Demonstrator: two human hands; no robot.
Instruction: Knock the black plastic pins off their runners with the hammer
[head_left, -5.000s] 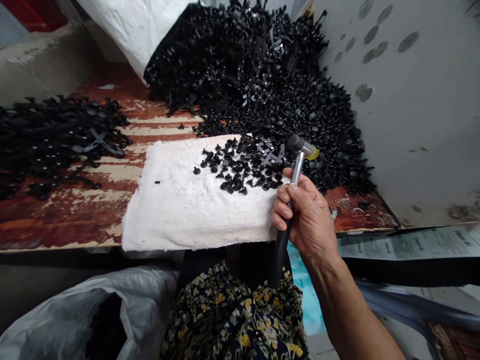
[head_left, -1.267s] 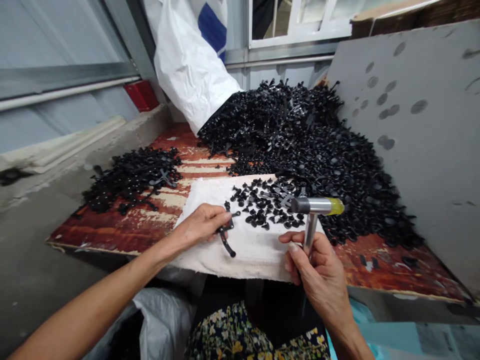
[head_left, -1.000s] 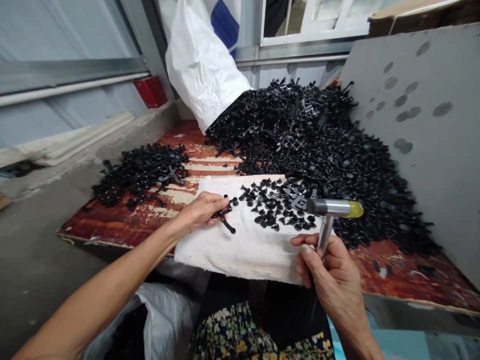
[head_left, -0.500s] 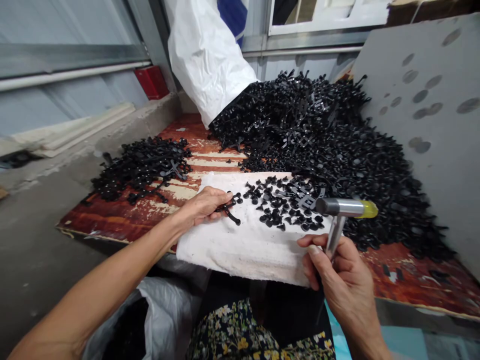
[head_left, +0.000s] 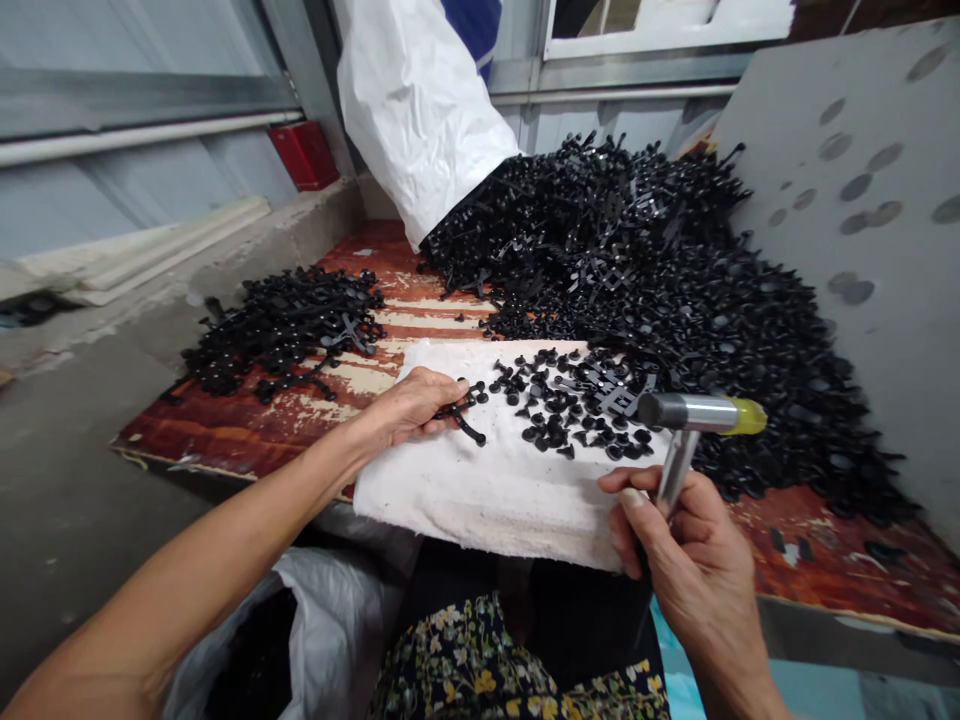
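Pale metal wall [head_left: 150, 45] behind a worn red-brown tabletop [head_left: 217, 430]; grey spotted board [head_left: 802, 260] at the right; big black heap [head_left: 645, 250] at the mouth of a white sack [head_left: 427, 110], smaller heap [head_left: 277, 335] to the left, white cloth [head_left: 487, 500] at the front edge, loose black studs [head_left: 551, 425] on it; sack cut off at the top, lower hammer handle hard to make out against dark clothing; right hand [head_left: 694, 545] curled round the hammer [head_left: 701, 413], index finger partly extended; left hand [head_left: 420, 405] pinched narrow on a jointed black piece [head_left: 471, 420] over the cloth, its gripped end hidden by fingers; contact with the cloth unclear
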